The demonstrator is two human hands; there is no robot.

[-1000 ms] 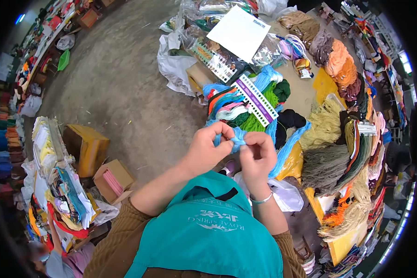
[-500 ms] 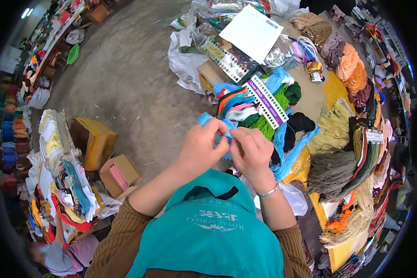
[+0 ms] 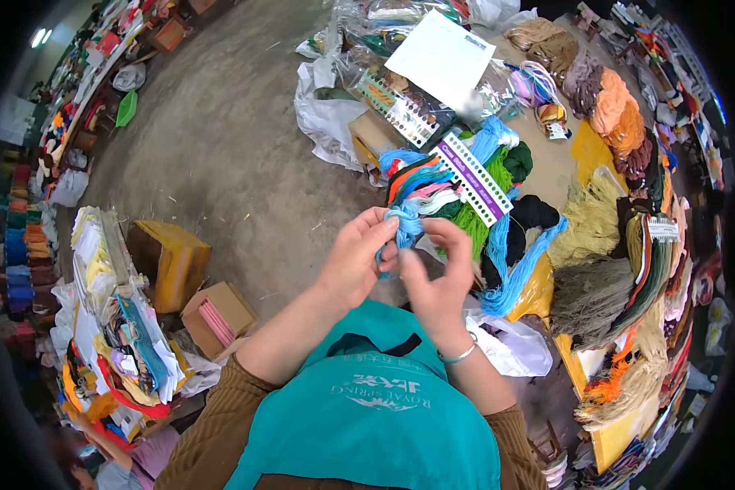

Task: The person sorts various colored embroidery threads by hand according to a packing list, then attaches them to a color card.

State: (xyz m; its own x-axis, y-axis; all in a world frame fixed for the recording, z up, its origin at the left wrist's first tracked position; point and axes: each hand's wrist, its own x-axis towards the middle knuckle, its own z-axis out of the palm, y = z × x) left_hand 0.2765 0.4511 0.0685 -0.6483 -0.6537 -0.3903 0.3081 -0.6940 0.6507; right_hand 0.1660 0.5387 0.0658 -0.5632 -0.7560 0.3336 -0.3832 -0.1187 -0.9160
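Note:
A light-blue bundle of thread (image 3: 404, 224), looped into a knot, is held up in front of my apron. My left hand (image 3: 353, 255) is closed on it from the left, thumb pressing its side. Close by on the right, my right hand (image 3: 441, 282) has thumb and forefinger apart, with no thread visible between them. Just beyond lies a multicoloured hank of thread (image 3: 425, 181) strung through a white-and-purple punched card (image 3: 474, 180). Loose light-blue strands (image 3: 514, 273) hang to its right.
Skeins in orange (image 3: 626, 135), olive (image 3: 584, 224) and grey-brown (image 3: 592, 302) cover the right-hand table. A white paper sheet (image 3: 439, 59) rests on plastic bags ahead. On the left are cardboard boxes (image 3: 229, 310), a cluttered thread stack (image 3: 110, 302) and another person's sleeve (image 3: 118, 474).
My right hand has come off the blue thread and moved slightly down, its fingers spreading. The thread now shows as a rounded knot in my left hand.

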